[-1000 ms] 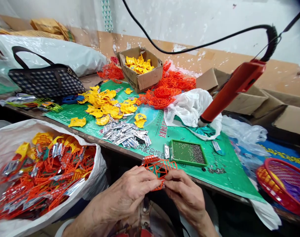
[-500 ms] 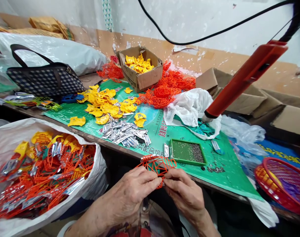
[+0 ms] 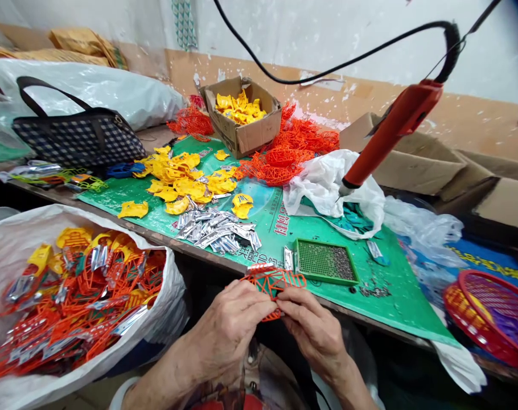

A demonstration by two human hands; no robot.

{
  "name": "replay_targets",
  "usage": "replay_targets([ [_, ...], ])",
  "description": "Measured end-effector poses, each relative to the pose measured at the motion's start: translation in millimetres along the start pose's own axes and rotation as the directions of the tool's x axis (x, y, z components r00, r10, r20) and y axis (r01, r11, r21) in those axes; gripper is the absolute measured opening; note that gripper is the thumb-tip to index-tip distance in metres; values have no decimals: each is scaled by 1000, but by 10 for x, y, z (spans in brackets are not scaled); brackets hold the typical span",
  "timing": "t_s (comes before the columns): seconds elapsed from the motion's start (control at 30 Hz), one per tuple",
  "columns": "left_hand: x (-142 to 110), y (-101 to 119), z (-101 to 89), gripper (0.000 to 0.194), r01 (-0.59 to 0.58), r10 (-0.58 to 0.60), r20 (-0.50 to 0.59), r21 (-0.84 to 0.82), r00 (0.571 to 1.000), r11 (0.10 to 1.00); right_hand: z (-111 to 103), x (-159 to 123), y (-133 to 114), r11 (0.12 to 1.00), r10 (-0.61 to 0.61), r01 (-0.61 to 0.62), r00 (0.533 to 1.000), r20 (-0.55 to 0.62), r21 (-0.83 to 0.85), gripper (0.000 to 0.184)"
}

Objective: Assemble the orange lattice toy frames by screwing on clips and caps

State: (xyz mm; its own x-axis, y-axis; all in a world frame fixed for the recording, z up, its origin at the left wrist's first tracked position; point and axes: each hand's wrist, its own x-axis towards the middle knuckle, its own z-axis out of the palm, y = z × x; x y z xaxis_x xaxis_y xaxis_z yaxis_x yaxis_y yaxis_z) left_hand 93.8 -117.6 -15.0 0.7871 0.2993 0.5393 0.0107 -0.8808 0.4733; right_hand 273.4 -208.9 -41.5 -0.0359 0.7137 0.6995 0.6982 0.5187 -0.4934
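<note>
At the table's front edge, both my hands hold an orange openwork plastic frame (image 3: 280,277). My left hand (image 3: 237,316) grips its near left side, thumb and fingers pressed together. The fingertips of my right hand (image 3: 310,330) pinch its near right side; whatever lies between them is hidden. Just beyond the frame is a green tray (image 3: 314,247) with small dark screws on one side, and a silver strip (image 3: 288,259) leans by its left wall. A pile of silver strips (image 3: 218,228) and a heap of yellow plastic parts (image 3: 177,176) lie farther back.
A red electric screwdriver (image 3: 391,134) hangs from a black cable over a white plastic bag (image 3: 316,179). To my left, a white sack (image 3: 173,296) holds assembled orange pieces. Behind are a cardboard box (image 3: 259,136) and orange frames (image 3: 280,162); a red basket (image 3: 468,336) stands right.
The hanging screwdriver has swung left and slightly up. My hands still hold the orange frame, with only a small shift of the fingers.
</note>
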Motion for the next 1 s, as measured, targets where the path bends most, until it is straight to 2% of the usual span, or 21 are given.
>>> replay_targets([
  [0.07,-47,19,5,34,39,-23,-173,87,985,995,-29,4,-3,999,38,-39,997,-60,-7,23],
  [0.13,-91,49,-1,34,88,-17,-334,198,942,976,-48,-12,-7,997,72,-76,991,-113,-27,25],
  [0.2,-118,84,2,28,115,7,-399,281,917,953,-45,-44,-13,995,85,-92,983,-162,-35,26],
  [0.4,-96,150,130,19,115,29,-376,354,926,928,43,-113,-48,994,103,-106,959,-263,2,27],
  [0.53,-73,150,179,19,129,-9,-380,292,925,948,75,-126,-67,991,134,-135,946,-294,19,25],
  [0.67,-59,153,181,19,134,-53,-365,199,929,971,100,-166,-56,990,140,-133,947,-290,42,24],
  [1.0,-111,133,229,18,167,-138,-297,76,945,983,137,-260,-17,991,108,-123,965,-237,-50,18],
])
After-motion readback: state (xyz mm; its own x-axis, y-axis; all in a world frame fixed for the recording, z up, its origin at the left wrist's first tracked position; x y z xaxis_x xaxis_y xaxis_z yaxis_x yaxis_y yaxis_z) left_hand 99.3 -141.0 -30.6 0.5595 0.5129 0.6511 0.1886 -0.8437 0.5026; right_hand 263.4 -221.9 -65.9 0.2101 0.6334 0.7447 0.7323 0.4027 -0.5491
